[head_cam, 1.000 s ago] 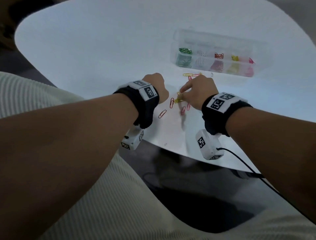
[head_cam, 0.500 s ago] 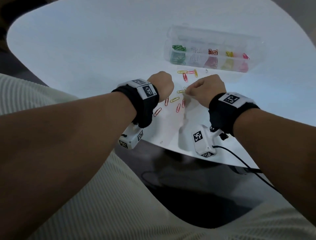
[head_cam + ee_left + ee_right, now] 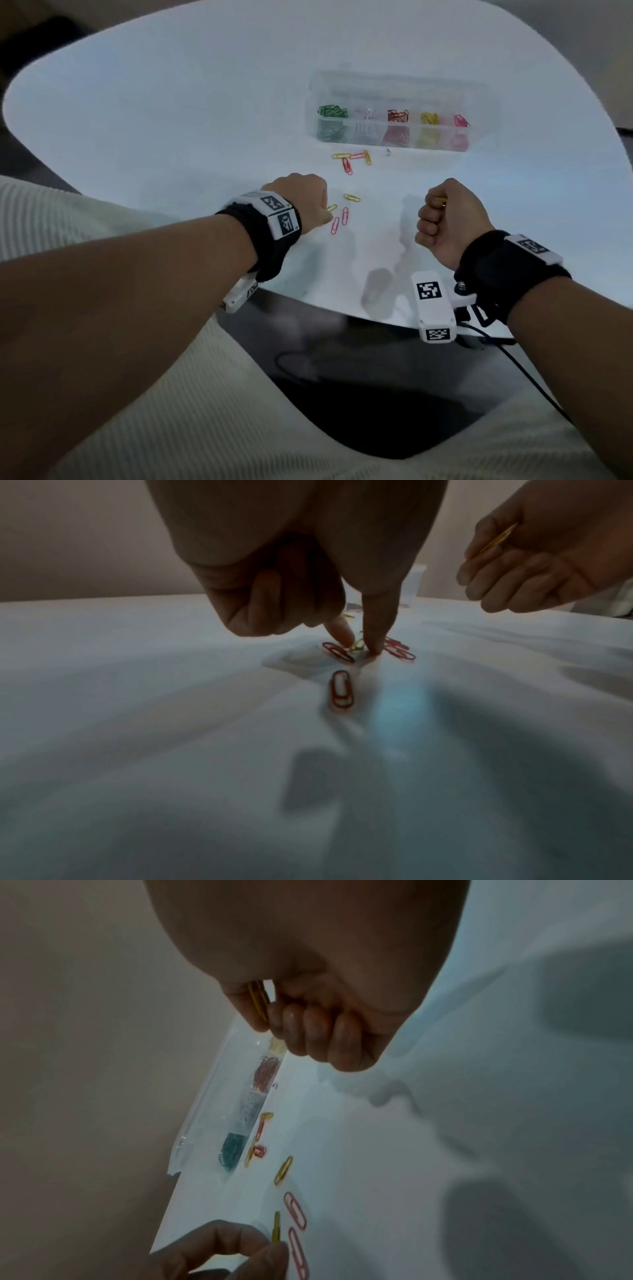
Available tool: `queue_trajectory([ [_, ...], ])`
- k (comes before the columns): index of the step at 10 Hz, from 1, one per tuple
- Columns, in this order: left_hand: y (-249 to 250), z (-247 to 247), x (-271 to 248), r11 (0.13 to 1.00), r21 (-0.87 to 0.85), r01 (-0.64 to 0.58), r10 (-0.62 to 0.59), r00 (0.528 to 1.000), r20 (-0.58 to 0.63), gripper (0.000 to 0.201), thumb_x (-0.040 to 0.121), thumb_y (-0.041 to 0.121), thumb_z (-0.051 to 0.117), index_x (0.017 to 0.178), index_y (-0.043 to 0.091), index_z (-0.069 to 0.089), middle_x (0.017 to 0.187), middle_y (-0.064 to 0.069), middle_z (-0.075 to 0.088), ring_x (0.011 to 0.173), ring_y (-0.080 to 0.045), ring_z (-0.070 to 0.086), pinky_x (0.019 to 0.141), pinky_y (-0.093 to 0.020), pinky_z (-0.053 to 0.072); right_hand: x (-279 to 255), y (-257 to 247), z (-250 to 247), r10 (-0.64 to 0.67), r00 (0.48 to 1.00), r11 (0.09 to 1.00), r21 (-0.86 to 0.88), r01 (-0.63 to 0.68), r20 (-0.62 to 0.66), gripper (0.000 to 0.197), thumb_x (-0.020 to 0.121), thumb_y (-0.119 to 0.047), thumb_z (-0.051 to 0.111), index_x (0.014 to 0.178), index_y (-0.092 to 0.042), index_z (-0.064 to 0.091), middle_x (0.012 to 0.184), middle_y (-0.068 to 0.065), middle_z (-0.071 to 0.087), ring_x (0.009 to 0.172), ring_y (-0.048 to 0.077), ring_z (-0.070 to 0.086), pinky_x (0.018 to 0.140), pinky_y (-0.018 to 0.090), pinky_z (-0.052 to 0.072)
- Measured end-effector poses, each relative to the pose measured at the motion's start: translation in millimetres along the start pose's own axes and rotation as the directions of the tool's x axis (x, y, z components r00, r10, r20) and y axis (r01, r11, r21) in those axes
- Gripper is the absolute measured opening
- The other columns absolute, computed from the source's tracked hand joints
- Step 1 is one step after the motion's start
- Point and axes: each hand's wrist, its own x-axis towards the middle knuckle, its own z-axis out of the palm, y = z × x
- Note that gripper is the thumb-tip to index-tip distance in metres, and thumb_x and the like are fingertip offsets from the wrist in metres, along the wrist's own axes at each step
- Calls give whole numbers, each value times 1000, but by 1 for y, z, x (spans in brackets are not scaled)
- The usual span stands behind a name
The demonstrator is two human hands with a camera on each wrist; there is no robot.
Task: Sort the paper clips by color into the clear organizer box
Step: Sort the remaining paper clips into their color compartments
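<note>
our right hand (image 3: 448, 219) curled, pinching a yellow clip (image 3: 257, 999), our left hand (image 3: 303, 202) fingers (image 3: 377, 626) pinching a yellow-green clip (image 3: 331, 207) on the tabletop (image 3: 171, 120) near its front edge

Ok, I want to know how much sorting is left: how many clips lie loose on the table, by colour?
Yellow clips: 4
Red or pink clips: 4
Total: 8, plus the held yellow clip in the right hand.

Right hand (image 3: 448, 219) fisted, raised; left hand (image 3: 301, 202) fingertips down.
</note>
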Motion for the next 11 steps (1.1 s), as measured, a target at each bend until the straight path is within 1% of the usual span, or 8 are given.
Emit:
queue_trajectory([
  [3, 7, -5, 1, 994, -77, 73, -75, 997, -15, 31, 87, 39, 49, 95, 13, 62, 96, -7, 65, 86, -31, 59, 72, -30, 46, 0, -17, 25, -26, 976, 1000, 18, 23, 215, 24, 88, -13, 41, 68, -9, 53, 62, 6, 49, 48, 17, 36, 45, 23, 32],
  [4, 6, -18, 9, 885, -427, 187, -188, 981, 39, 35, 97, 30, 35, 102, 8, 61, 105, -18, 63, 91, -34, 56, 71, -28, 38, -1, -23, 37, -14, 961, 999, 42, 3, 275, 25, 88, -16, 39, 65, -11, 49, 60, 4, 46, 48, 17, 34, 46, 24, 29],
  [5, 2, -34, 13, 646, -719, 259, -292, 953, 81, 25, 92, 28, 37, 77, 10, 47, 63, -7, 46, 55, -27, 38, 50, -23, 27, 4, -25, 49, -35, 975, 987, -143, 68, 220, 32, 92, -30, 50, 64, -16, 45, 56, -1, 33, 46, 15, 23, 43, 25, 20],
  [6, -2, -42, 19, 512, -813, 278, -306, 943, 130, 30, 90, 25, 39, 62, 18, 34, 54, 0, 30, 42, -17, 23, 45, -14, 19, 12, -19, 57, -256, 951, 729, -612, 307, 173, 35, 87, -40, 68, 66, -15, 55, 54, -6, 43, 42, 9, 35, 45, 22, 29],
  [8, -5, -38, 29, 440, -870, 222, -250, 961, 118, 38, 97, 30, 43, 62, 17, 37, 49, 0, 30, 41, -14, 19, 43, -13, 17, 21, -10, 67, -352, 893, 375, -832, 409, 281, 32, 71, -51, 80, 88, -24, 76, 87, -8, 66, 84, 10, 58, 69, 23, 44],
  [9, -3, -39, 36, 485, -842, 237, -257, 959, 122, 29, 98, 20, 42, 72, 14, 52, 56, 0, 38, 41, -13, 26, 40, -17, 22, 24, -10, 74, -332, 896, 247, -890, 384, 294, 31, 71, -50, 81, 93, -29, 75, 111, -3, 70, 100, 16, 63, 83, 29, 51],
  [10, 3, -41, 44, 650, -725, 226, -215, 970, 110, 28, 100, 8, 38, 110, 15, 64, 73, 3, 50, 55, -12, 44, 53, -27, 43, 23, -7, 77, -331, 897, 166, -917, 362, 294, 9, 79, -38, 76, 84, -31, 76, 94, -1, 73, 83, 20, 64, 70, 28, 50],
  [11, 7, -43, 53, 663, -718, 212, -240, 969, 65, 38, 100, 2, 33, 130, 10, 56, 118, -9, 60, 88, -25, 60, 70, -27, 50, 24, -7, 77, -332, 901, 154, -926, 344, 280, 6, 81, -34, 74, 78, -29, 74, 85, 0, 68, 76, 20, 59, 63, 26, 42],
])
